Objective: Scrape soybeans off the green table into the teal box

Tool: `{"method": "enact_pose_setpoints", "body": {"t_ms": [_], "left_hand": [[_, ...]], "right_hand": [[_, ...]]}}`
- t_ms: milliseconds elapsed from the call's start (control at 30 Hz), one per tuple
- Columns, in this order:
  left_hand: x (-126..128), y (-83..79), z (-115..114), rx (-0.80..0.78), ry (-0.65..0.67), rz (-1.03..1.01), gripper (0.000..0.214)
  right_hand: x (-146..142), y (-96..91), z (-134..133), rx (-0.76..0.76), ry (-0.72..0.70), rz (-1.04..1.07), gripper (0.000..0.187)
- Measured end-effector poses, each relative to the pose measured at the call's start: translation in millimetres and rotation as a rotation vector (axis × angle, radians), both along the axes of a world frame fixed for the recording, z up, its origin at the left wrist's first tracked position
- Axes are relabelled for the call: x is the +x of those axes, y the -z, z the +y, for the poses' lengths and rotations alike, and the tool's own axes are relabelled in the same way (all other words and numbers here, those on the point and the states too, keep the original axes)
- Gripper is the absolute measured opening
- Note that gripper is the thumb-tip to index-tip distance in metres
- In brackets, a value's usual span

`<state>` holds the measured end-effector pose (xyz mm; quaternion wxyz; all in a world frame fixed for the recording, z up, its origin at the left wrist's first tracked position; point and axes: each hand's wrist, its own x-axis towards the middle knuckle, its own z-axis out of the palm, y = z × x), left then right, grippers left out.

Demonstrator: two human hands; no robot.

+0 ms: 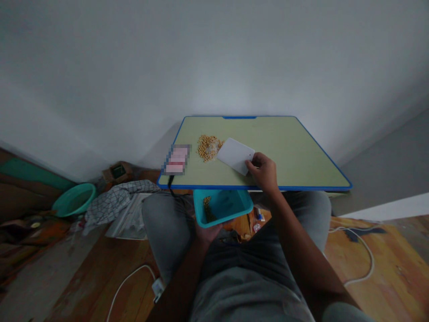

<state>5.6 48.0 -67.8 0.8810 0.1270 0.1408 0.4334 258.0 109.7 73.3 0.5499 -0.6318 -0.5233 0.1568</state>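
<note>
In my right hand (264,170) is a flat white plastic board (236,155), gripped at its right end between thumb and fingers. The board's far left edge touches or overlaps a pile of yellow soybean-like beans (208,148) on the table. Below the table's front edge, my left hand (208,230) supports a turquoise plastic basin (234,208) from underneath, its fingers mostly hidden. Some yellow beans and a darker patch of small grains (208,209) lie inside the basin at the left.
The pale green folding table (301,152) has a blue rim and stands against the wall. A blurred pink-and-white object (177,160) with a black strap lies at its left edge. On the floor are a green basin (75,200), checked cloth (112,201) and white cables (370,261).
</note>
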Motion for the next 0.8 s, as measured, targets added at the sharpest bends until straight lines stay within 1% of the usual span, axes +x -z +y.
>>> {"method": "enact_pose_setpoints", "body": {"t_ms": [100, 233, 333, 500, 567, 733, 800], "left_hand": [[0, -0.9, -1, -0.019, -0.012, 0.028, 0.057], [0, -3.7, -2, -0.03, -0.011, 0.066, 0.064], [-1, -3.8, -1, -0.044, 0.004, 0.046, 0.068], [-1, -0.3, 2, -0.054, 0.001, -0.008, 0.063], [-1, 0.3, 2, -0.052, 0.002, -0.021, 0.061], [-4, 2.8, 0, -0.021, 0.031, -0.039, 0.065], [-5, 3.1, 0, -0.015, 0.041, -0.016, 0.068]], "right_hand": [[-1, -0.8, 0, -0.002, 0.033, -0.02, 0.019], [-1, -1.9, 0, 0.003, 0.04, -0.014, 0.019], [-1, -2.4, -1, -0.005, 0.039, -0.015, 0.018], [-1, -1.1, 0, -0.009, 0.049, -0.013, 0.018], [0, 0.6, 0, 0.01, 0.031, 0.004, 0.019], [4, 7.9, 1, 0.056, -0.07, 0.125, 0.021], [6, 10.3, 2, 0.052, -0.074, 0.144, 0.02]]}}
